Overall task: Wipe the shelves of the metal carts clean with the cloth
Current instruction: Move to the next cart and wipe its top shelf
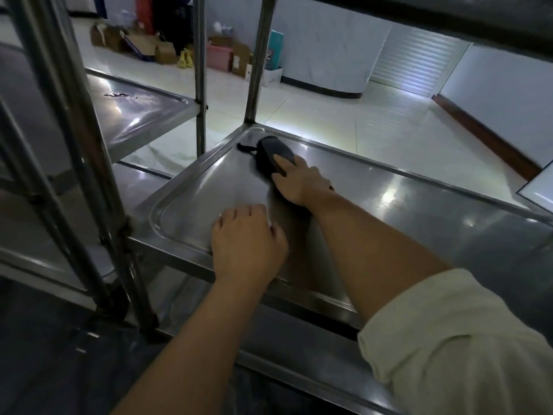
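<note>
While the right hand (300, 182) reaches far across the shelf (404, 211), it presses a dark cloth (273, 155) down near the far left corner, close to the upright post (258, 58) that rises there. Its fingers lie over the near end of the cloth, one stretched along the top and the others bent down the side; whether the thumb closes under the cloth cannot be told. A thin dark tail of the cloth sticks out to the left, toward the shelf's raised rim. The cloth is bunched into a long, rounded wad and rests on the metal just inside that rim.

The left hand (247, 239) lies palm down on the same shelf, nearer the front edge, fingers loosely bent with their tips on the metal, holding nothing. It sits well apart from the cloth, with the right forearm passing just beside it. A pale rolled sleeve (457, 333) covers the right upper arm.

To the left stands a second cart (140, 115), its shelf carrying a small dark wet patch (119, 94) near the far edge. Another shelf runs overhead at the top right. Beyond the carts, on the pale tiled floor (344, 115), cardboard boxes (140, 44) and a pink box (220, 56) sit against the wall.
</note>
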Action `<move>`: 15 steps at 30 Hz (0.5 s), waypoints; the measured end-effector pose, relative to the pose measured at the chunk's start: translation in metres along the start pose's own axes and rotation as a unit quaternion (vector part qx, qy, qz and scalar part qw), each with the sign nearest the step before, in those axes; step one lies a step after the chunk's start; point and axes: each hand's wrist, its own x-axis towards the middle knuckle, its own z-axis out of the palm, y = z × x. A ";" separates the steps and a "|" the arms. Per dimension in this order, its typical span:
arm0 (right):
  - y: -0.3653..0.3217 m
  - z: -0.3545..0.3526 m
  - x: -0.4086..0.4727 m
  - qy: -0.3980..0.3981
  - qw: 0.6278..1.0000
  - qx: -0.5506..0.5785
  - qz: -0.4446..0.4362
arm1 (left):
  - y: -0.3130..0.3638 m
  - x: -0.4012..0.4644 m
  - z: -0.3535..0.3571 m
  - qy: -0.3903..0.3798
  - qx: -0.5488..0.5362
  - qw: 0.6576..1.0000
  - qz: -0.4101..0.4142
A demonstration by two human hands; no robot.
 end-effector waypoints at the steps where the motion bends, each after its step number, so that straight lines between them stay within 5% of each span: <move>1: 0.018 -0.003 -0.006 0.002 1.000 -0.004 0.030 | 0.001 0.000 0.000 -0.010 0.010 1.000 0.011; 9: 0.155 -0.024 -0.090 0.031 0.964 0.000 0.264 | 0.000 0.002 0.001 -0.093 -0.018 0.989 0.111; 15: 0.134 -0.012 -0.139 0.025 0.990 -0.045 0.132 | 0.011 0.001 -0.002 -0.142 0.064 0.971 0.179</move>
